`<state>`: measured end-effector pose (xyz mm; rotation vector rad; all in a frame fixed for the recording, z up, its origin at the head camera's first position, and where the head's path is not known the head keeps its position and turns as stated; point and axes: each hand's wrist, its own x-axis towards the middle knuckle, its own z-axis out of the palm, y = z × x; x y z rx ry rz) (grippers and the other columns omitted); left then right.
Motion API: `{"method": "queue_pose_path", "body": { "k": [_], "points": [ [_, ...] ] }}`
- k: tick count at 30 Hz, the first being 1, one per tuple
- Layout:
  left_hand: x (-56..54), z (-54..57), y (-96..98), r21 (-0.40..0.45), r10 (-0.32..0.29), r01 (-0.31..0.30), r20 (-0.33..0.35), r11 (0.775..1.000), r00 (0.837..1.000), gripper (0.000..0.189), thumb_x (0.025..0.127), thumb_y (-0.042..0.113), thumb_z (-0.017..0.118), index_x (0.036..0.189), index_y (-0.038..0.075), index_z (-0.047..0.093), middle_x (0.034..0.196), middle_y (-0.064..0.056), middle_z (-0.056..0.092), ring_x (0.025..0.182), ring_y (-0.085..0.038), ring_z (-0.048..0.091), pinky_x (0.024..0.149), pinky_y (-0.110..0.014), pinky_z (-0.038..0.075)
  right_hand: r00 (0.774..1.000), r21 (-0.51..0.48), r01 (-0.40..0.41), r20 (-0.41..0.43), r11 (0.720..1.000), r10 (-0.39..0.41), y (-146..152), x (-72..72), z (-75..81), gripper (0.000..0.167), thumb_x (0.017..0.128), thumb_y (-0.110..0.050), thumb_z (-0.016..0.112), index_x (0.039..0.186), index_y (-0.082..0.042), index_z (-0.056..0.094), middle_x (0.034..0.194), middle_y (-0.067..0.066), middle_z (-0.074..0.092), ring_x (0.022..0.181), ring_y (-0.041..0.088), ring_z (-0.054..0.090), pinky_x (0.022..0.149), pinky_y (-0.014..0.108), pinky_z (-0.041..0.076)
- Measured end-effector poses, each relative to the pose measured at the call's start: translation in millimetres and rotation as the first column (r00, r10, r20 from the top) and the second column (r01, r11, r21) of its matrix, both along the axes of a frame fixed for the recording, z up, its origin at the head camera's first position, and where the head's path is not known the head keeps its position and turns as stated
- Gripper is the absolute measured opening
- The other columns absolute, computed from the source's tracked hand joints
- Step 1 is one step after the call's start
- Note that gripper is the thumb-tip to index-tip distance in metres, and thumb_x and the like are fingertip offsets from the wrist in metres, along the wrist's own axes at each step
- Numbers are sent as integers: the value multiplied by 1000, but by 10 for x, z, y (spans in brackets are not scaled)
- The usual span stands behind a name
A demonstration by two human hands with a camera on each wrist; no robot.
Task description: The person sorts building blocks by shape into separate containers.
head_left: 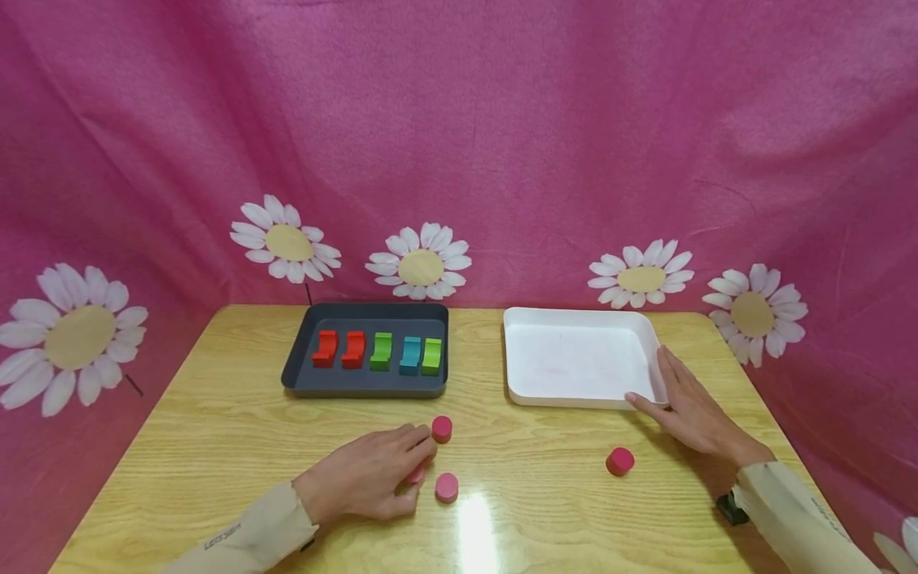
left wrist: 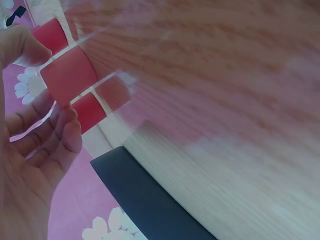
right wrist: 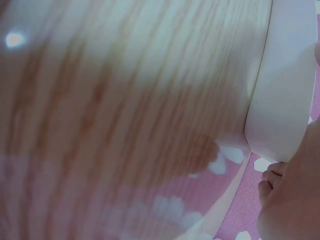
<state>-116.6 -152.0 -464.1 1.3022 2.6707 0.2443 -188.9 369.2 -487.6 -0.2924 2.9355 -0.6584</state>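
My left hand (head_left: 369, 472) pinches a pink cylinder (head_left: 415, 475) on the table between thumb and fingers; the hand covers most of it from above. In the left wrist view, that cylinder (left wrist: 69, 75) appears between the thumb and the fingertips. Close by stand a darker pink cylinder (head_left: 441, 429), right at the fingers, and a light pink one (head_left: 447, 487) to the right. My right hand (head_left: 692, 406) rests at the near right corner of a white tray (head_left: 566, 401), thumb over the front rim and extended fingers along the right wall.
A dark grey tray (head_left: 366, 393) at the back left holds several notched blocks: red (head_left: 326, 349), green (head_left: 382, 351), teal (head_left: 410, 356) and yellow-green (head_left: 432, 357). Another deep pink cylinder (head_left: 620, 461) lies in front of the white tray. A pink flowered cloth (head_left: 531, 159) hangs behind the table.
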Motion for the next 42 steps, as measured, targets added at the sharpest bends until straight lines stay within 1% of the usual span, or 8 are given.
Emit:
{"method": "queue_pose_path", "body": {
  "k": [13, 17, 21, 25, 29, 32, 36, 42],
  "points": [
    [14, 15, -7, 39, -68, 70, -49, 997, 996, 27, 100, 25, 63, 125, 16, 64, 117, 3, 60, 102, -12, 57, 99, -30, 58, 1000, 5, 3, 2, 1000, -3, 11, -16, -12, 113, 104, -62, 57, 169, -3, -14, 174, 34, -4, 157, 59, 8, 118, 82, 16],
    [-5, 34, -6, 33, -80, 82, -62, 996, 995, 24, 100, 25, 63, 123, 16, 65, 114, 4, 59, 96, -10, 54, 86, -22, 55, 1000, 7, 6, 1, 1000, -6, 11, -21, -15, 114, 104, -62, 57, 169, -2, -14, 174, 34, -4, 157, 59, 8, 118, 82, 16],
    [-14, 95, -9, 25, -70, 72, -81, 997, 994, 29, 102, 27, 62, 128, 16, 67, 121, 2, 63, 100, -11, 57, 90, -24, 58, 1000, 5, 5, -3, 1000, -5, 11, -13, -12, 113, 104, -62, 57, 169, -3, -14, 174, 34, -3, 157, 59, 8, 118, 82, 16],
    [-41, 222, 0, -8, -30, 29, -44, 1000, 999, 42, 104, 30, 63, 144, 17, 64, 142, -1, 63, 122, -16, 62, 105, -35, 58, 1000, 3, 3, -7, 1000, -3, -1, -8, -5, 112, 104, -61, 57, 169, -3, -13, 175, 34, -2, 158, 58, 8, 119, 82, 16],
    [-113, 370, 39, 7, -38, 38, -50, 999, 998, 41, 105, 30, 64, 144, 18, 65, 140, 0, 63, 125, -17, 60, 108, -36, 56, 1000, 5, 2, -3, 1000, -2, -8, -6, -3, 113, 104, -62, 58, 169, -2, -13, 175, 33, -2, 158, 58, 8, 119, 81, 16],
    [-200, 482, 102, 23, -99, 103, -136, 994, 986, 29, 103, 28, 66, 130, 17, 67, 125, 1, 62, 113, -15, 60, 101, -30, 58, 1000, 9, 5, 5, 1000, -5, -3, 4, -7, 114, 103, -63, 57, 169, -3, -14, 175, 33, -3, 158, 58, 7, 119, 82, 16],
    [-355, 645, 234, -6, -194, 200, -274, 980, 942, 24, 99, 26, 68, 120, 14, 64, 116, -1, 61, 103, -14, 58, 91, -25, 58, 1000, 3, 11, 8, 1000, -11, -3, 8, -3, 115, 103, -64, 57, 169, -4, -15, 175, 33, -3, 158, 58, 7, 119, 82, 15],
    [-638, 828, 463, -10, -254, 264, -317, 964, 914, 28, 97, 24, 67, 121, 12, 61, 109, 0, 57, 98, -13, 54, 79, -23, 53, 1000, -2, 9, 11, 1000, -9, -7, -2, 5, 115, 103, -65, 57, 169, -5, -14, 175, 32, -4, 158, 58, 7, 119, 82, 14]
  ]
}}
